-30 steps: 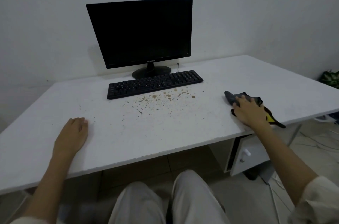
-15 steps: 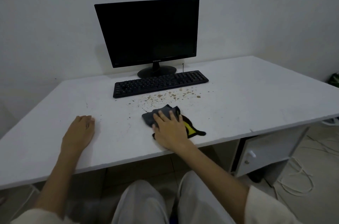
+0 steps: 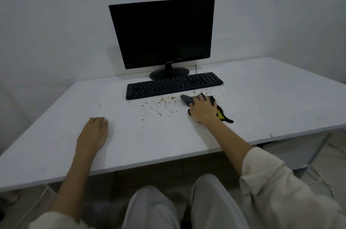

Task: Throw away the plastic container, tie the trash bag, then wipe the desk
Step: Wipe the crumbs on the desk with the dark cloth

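Head view: brown crumb scatter [image 3: 164, 100] lies just left of right hand [image 3: 203, 110], pressed flat on dark grey cloth [image 3: 187, 99]; left hand [image 3: 93, 132] rests open on white bench [image 3: 262, 97].

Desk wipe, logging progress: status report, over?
Right hand flat on cloth, at the brown spill. Left hand idle, palm down. Spill still there; keyboard close behind.

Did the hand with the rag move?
Yes. The right hand slid the rag away from the desk front edge, up to the keyboard.
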